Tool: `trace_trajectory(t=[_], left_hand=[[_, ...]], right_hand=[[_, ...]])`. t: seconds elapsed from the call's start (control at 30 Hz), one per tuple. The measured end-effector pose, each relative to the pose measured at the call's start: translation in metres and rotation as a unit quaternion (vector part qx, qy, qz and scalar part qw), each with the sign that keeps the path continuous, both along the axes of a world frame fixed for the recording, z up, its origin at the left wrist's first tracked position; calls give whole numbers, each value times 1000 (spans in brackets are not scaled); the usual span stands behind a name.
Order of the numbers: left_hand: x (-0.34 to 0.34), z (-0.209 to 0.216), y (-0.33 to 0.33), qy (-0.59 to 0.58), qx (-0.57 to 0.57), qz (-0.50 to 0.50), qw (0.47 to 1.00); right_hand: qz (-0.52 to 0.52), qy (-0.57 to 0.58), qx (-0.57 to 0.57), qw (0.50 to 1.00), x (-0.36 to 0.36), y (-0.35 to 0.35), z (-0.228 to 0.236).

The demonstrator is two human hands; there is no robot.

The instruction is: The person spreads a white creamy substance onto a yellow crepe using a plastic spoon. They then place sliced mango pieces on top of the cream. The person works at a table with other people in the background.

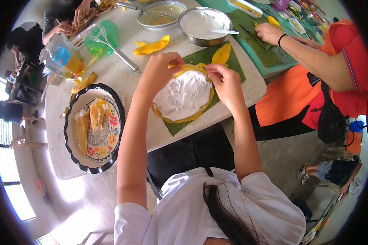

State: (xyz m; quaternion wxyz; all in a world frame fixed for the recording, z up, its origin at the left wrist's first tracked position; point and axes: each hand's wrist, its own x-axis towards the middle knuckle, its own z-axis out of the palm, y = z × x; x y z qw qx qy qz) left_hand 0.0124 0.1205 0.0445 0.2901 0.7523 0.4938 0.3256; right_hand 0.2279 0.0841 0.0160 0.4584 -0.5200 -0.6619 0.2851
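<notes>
A flat, round yellow crepe-like sheet (176,121) lies before me, its top covered with white cream (184,96). Under it is a green banana leaf (238,67). My left hand (164,67) pinches the sheet's far edge near its middle. Close by on the right, my right hand (226,83) pinches the same edge, which looks slightly lifted and folded between the hands. On the leaf's far part rests a yellow peel-like piece (221,55). To my left, a floral dish (95,161) with a dark wavy rim holds a rolled yellow piece (97,115) with white filling and a wrapped one.
Beyond my hands stand a steel bowl (207,41) of white cream and a pale bowl (145,25) with a whisk. A green bowl (110,34), another whisk (124,59), yellow peels (151,46) and an oil bottle (65,55) are left. At right, a person's hand (269,33) handles leaves.
</notes>
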Motion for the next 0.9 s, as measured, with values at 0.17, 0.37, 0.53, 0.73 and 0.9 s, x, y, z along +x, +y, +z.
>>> trace_trajectory(t=[0.17, 0.37, 0.53, 0.73, 0.9], left_hand=[[-1, 1, 1, -44, 33, 2, 999], [-3, -3, 4, -41, 50, 0, 998], [-3, -8, 5, -56, 66, 11, 996], [-3, -11, 7, -62, 78, 25, 995], [-3, -14, 8, -63, 72, 36, 995]], right_hand=[[0, -29, -1, 1000, -3, 4, 5], [5, -60, -24, 998, -6, 6, 10], [-7, -90, -56, 994, -6, 4, 16], [-22, -110, -38, 993, -11, 1, 20], [-3, -133, -32, 991, -19, -2, 21]])
